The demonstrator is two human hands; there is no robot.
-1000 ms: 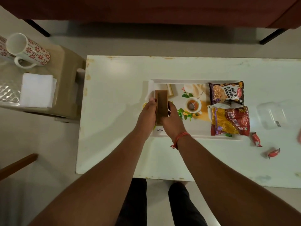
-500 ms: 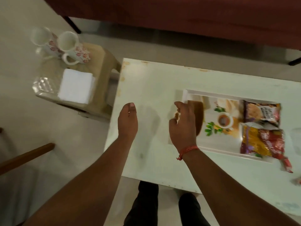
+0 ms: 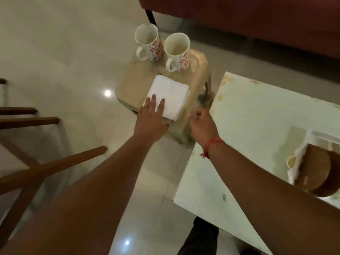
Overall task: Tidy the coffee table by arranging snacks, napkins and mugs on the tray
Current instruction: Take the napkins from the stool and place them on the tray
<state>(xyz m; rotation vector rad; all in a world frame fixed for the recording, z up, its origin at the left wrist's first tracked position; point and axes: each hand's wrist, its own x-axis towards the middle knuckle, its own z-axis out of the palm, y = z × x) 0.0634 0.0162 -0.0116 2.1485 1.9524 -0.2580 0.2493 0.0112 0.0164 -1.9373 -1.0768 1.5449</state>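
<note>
We see the tray [image 3: 323, 137] cut off at the worktop [image 3: 257, 126] right edge. Left hand [image 3: 150, 120], grip wide and flat, presses the square white napkin stack [image 3: 171, 94] at the stool [image 3: 195, 74] front edge; right hand [image 3: 202, 124] fisted, empty. Two floral ceramic mugs [image 3: 177, 52] stand at its far edge

Two bare forearms fill the frame, both uncovered from elbow to fingertips, with no sleeves showing. The right hand [image 3: 201, 124] carries a thin red thread bracelet [image 3: 211, 145] tied at the wrist, a short knotted tail with frayed ends hanging off its outer side. The left hand [image 3: 151, 119] wears nothing: no ring, watch or band shows on it. Below the arms, at the bottom edge of the picture, the person's legs appear in dark, near-black trousers [image 3: 199, 236]. The feet cannot be made out in the blur.
</note>
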